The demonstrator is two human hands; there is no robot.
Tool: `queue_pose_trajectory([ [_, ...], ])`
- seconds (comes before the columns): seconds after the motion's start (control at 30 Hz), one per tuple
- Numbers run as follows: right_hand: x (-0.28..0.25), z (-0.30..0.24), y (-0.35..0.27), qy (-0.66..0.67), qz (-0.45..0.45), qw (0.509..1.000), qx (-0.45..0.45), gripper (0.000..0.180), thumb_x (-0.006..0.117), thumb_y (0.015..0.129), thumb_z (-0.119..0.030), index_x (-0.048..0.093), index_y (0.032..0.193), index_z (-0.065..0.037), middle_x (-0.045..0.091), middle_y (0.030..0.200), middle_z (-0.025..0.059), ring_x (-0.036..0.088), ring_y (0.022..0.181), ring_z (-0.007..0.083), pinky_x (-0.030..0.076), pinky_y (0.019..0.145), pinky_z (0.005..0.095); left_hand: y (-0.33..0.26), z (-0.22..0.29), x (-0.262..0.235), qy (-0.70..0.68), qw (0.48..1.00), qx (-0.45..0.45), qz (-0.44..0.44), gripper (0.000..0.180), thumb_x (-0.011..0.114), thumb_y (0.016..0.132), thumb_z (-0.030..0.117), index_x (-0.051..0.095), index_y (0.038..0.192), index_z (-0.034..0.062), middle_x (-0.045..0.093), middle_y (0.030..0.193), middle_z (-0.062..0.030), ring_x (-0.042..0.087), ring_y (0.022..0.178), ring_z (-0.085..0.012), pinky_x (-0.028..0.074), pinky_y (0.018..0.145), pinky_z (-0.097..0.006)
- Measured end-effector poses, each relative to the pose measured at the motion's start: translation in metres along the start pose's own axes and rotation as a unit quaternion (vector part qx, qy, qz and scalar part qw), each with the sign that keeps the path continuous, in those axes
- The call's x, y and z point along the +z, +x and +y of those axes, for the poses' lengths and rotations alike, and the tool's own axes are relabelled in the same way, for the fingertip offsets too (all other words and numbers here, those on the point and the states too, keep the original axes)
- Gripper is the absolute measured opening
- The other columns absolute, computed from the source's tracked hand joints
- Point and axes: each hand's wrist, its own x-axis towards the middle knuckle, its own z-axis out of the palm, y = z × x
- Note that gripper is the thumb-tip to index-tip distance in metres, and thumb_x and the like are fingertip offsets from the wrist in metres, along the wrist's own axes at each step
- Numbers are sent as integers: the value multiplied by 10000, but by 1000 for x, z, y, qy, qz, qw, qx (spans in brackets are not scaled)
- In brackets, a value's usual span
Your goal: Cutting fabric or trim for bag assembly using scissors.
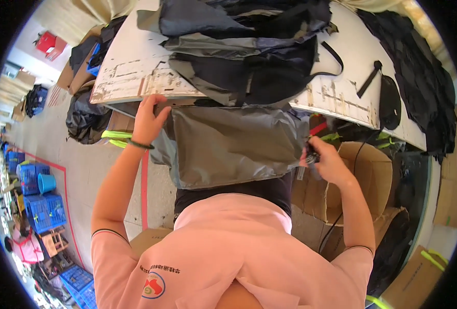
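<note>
A grey coated-fabric bag piece hangs from the table's near edge down over my lap, its surface wrinkled and its lower edge loose. My left hand is at its upper left corner, beside the table edge, with thumb and forefinger apart; the other fingers are partly hidden. At the bag piece's right side, my right hand is closed around a small dark metal tool, whose exact kind I cannot make out. The fingers there are close to the fabric's right edge.
Black and grey fabric pieces with straps are piled on the worn white table. More black fabric drapes over its right end. An open cardboard box stands below right. Blue crates line the floor at left.
</note>
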Motion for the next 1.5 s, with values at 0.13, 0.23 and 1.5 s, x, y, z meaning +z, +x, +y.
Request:
queue_pose_trajectory([
  [0.13,24,30,-9,-37,-50,998,15,314,667,721,122,511,965,-1,614,849,66,592,809,150,515,777,295,-19,67,21,-65,979,155,-118,226,718,753,106,609,946,66,612,993,-107,557,991,-308,445,864,-389],
  [0.23,33,31,-19,-66,-53,996,7,323,708,727,69,516,976,-5,644,882,87,613,840,175,495,777,310,-40,110,39,-122,937,249,-213,259,749,738,162,606,939,85,599,1032,-101,549,1006,-312,438,892,-409],
  [1.5,38,-33,81,40,84,990,-107,359,771,767,-75,505,997,-2,664,921,92,625,805,171,500,747,300,156,97,33,168,909,380,35,397,714,771,214,562,1104,62,551,1119,-182,538,1082,-364,444,914,-431],
])
